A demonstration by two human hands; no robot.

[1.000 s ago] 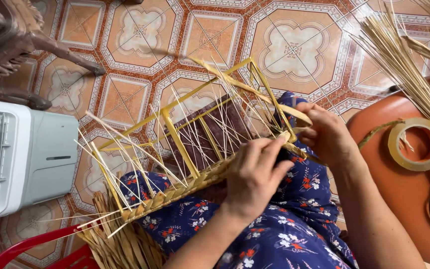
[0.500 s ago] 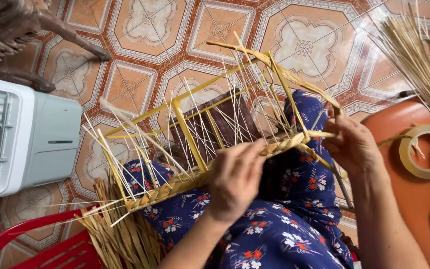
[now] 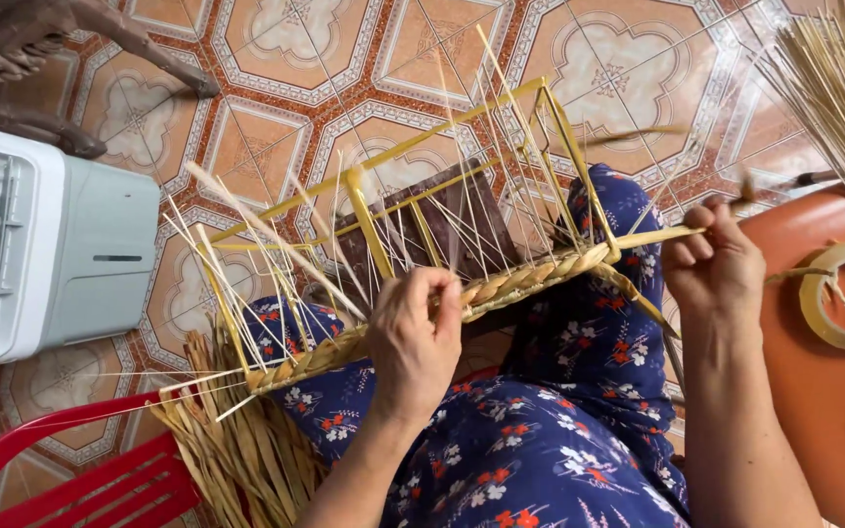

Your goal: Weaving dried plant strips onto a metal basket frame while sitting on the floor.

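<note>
**Two hands on one woven frame, worked across the lap**

Left hand [image 3: 415, 337]: grip closed, fingers curled over the braided edge [image 3: 501, 286] of the basket frame [image 3: 442, 196], pinching the plait near its middle. Right hand [image 3: 714, 269]: grip closed around one flat straw strip [image 3: 652, 238] at the plait's 3 o'clock end.

One frame, yellow, box-shaped, tilted, lying over the person's knees; too many thin pale splints stand up from it to count. Blue flowered cloth [image 3: 579, 430] covers the lap beneath.

One loose bundle of straw [image 3: 237, 440] hangs at 7 o'clock of the left hand. One red plastic chair [image 3: 70, 469] at 8 o'clock. One white fan unit [image 3: 41, 244] at 9 o'clock, on the tiled floor [image 3: 276, 39]. One tape roll [image 3: 838, 293] at 3 o'clock of the right hand, on an orange stool [image 3: 814, 391]. One sheaf of splints [image 3: 833, 98] at 1 o'clock.
</note>
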